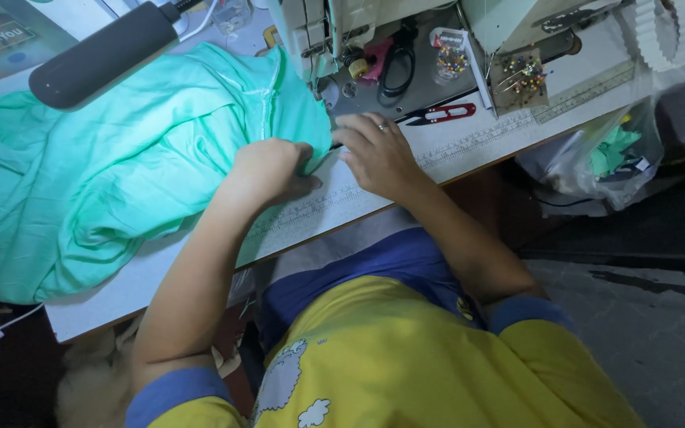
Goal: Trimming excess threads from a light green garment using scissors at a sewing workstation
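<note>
- I take the sewing machine (319,36) at the top middle of the table (160,277) as my landmark; everything else I place from it.
- My left hand (269,168) sits just below the machine's needle end, fingers curled together and clamped on the folded edge of the green fabric (120,166).
- My right hand (376,150) lies just below and slightly right of the machine, palm down on the bare tabletop, fingers spread flat with their tips at the fabric's edge beside the left hand; a ring shows on one finger. It grips nothing that I can see.
- The green fabric spreads from under the machine's needle end out to the left and downward, bunched in soft folds; its lower hem drapes near the table's near edge.
- A dark lamp head (97,54) hangs over the fabric, left of the machine — it crowds the room above that side.
- Red-handled thread snips (441,114) lie right of the machine base, close above my right hand.
- Black scissors (396,63) rest on the machine bed; a pincushion with coloured pins (521,75) sits further right.
- Printed ruler strips run along the table's near edge below the machine; the strip right of my right hand is the open room.
- A clear plastic bag (596,158) with green scraps hangs off the table's right end, well clear of the machine.
</note>
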